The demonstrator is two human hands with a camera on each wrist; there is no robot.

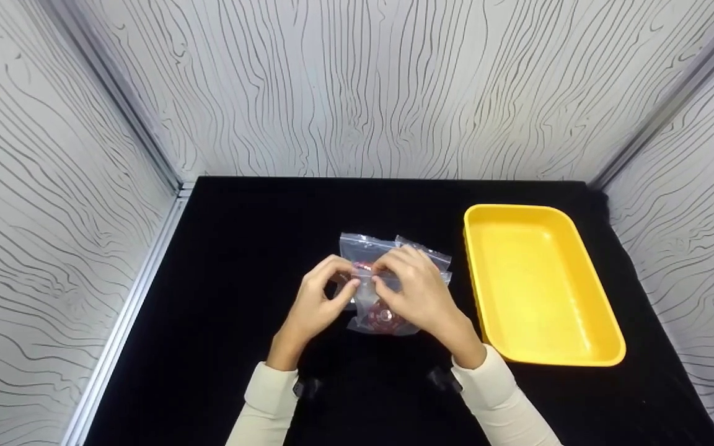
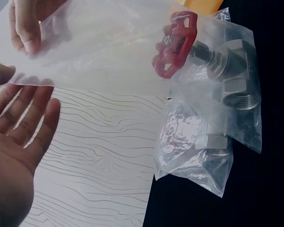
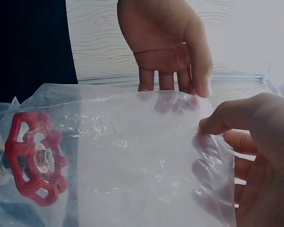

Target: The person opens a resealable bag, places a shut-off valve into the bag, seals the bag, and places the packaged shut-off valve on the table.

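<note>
A clear zip bag [image 3: 137,156] stands between my two hands, with its opening edge held up. Inside it lies a metal valve [image 2: 236,66] with a red handwheel [image 3: 35,158]. My left hand [image 1: 317,298] pinches one side of the bag's edge between thumb and fingers. On the other side, my right hand [image 1: 418,290] pinches the same edge, thumb in front and fingers showing through the plastic. A second clear bag [image 2: 180,165] with a metal fitting in it lies beside and partly under the first. More bag tops [image 1: 357,246] show beyond my hands.
To the right of the hands stands a yellow tray [image 1: 530,279] with nothing seen in it. Black cloth [image 1: 239,248] covers the table. Pale walls [image 1: 357,93] with a wood-grain pattern rise at the back and both sides.
</note>
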